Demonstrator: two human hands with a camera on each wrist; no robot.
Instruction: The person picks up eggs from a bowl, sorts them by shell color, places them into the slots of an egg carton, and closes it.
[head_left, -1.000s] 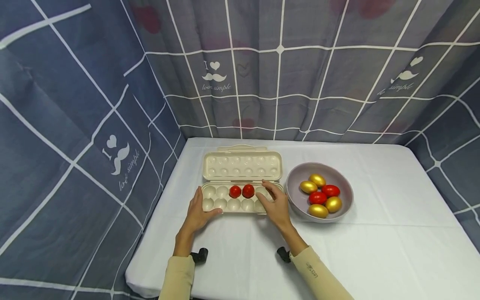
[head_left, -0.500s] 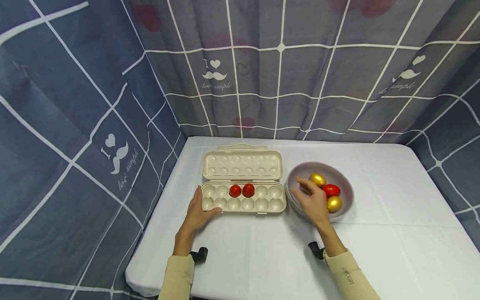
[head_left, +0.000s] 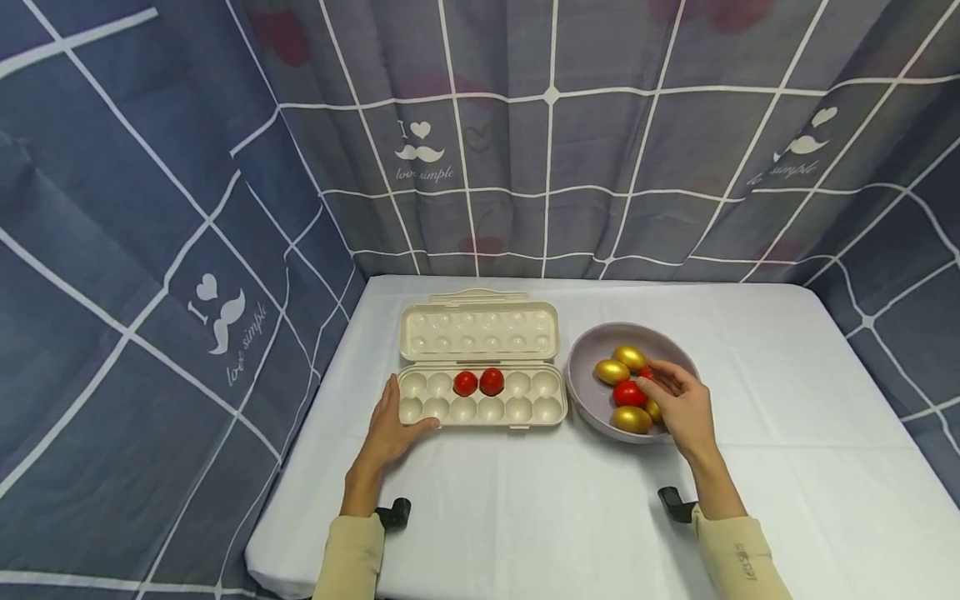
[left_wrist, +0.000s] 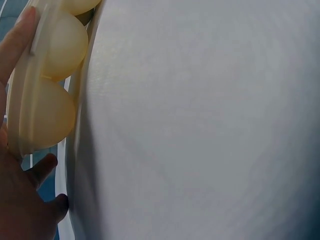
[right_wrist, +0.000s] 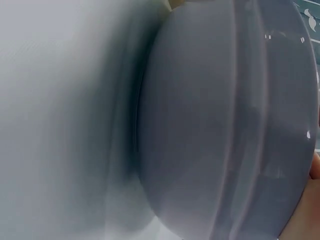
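head: curtain [head_left: 420, 154] says "I love simple"; left hand [head_left: 390, 429] lies flat, its grip open, against the egg box [head_left: 480, 396]; right hand [head_left: 678, 406] reaches into the bowl [head_left: 581, 375], fingers bent over a red egg [head_left: 628, 393], grip unclear | left wrist: egg box [left_wrist: 42, 75] rests by the thumb on the table [left_wrist: 200, 125] | right wrist: bowl [right_wrist: 225, 125] side just ahead.

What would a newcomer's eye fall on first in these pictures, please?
Probably the shiny gold eggs and a red egg in the grey bowl at mid-table, where the right hand reaches in. Left of it lies an open cream egg tray with two red eggs in its back row, its left end touched by the left hand.
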